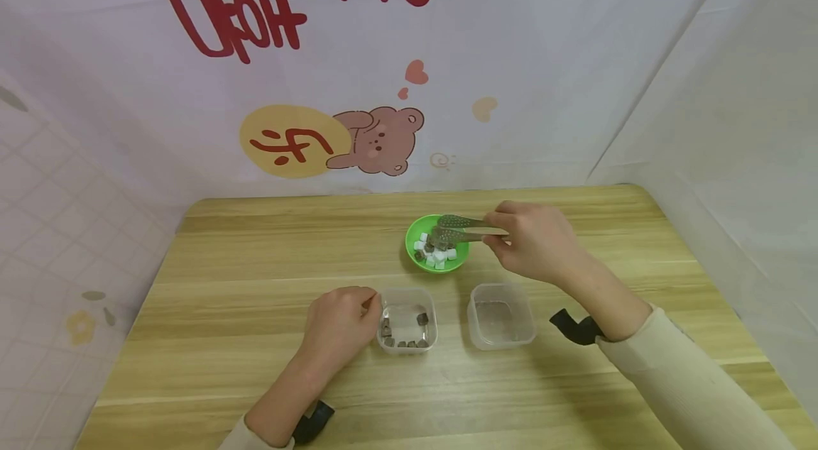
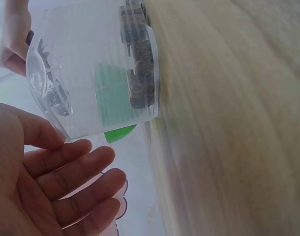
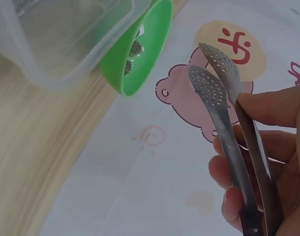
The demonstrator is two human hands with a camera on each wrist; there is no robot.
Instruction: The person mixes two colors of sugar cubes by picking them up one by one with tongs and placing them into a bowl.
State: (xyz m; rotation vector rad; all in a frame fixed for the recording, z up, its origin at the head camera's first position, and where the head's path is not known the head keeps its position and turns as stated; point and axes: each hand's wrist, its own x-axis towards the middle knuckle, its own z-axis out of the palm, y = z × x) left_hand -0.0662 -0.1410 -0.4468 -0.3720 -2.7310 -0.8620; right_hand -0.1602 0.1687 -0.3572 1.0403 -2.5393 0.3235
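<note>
My left hand [image 1: 341, 329] pinches the near-left rim of a clear plastic container [image 1: 402, 319] between thumb and forefinger, the other fingers held loosely. Several small brown chunks [image 2: 141, 69] lie on the container's floor. In my right hand [image 1: 535, 240] is a pair of metal tongs [image 3: 221, 118] with perforated tips, the two arms spread apart. Those tips overlap a green bowl [image 1: 412, 260] in the head view. White cubes [image 1: 437, 258] and brown chunks share the bowl. Nothing shows between the tips in the right wrist view.
A second clear plastic container [image 1: 501, 322] stands to the right of the first, nearer me than the bowl. All sit on a wood-grain table [image 1: 255, 258]. Behind its far edge hangs a white printed cloth [image 1: 524, 45]; similar cloth covers both sides.
</note>
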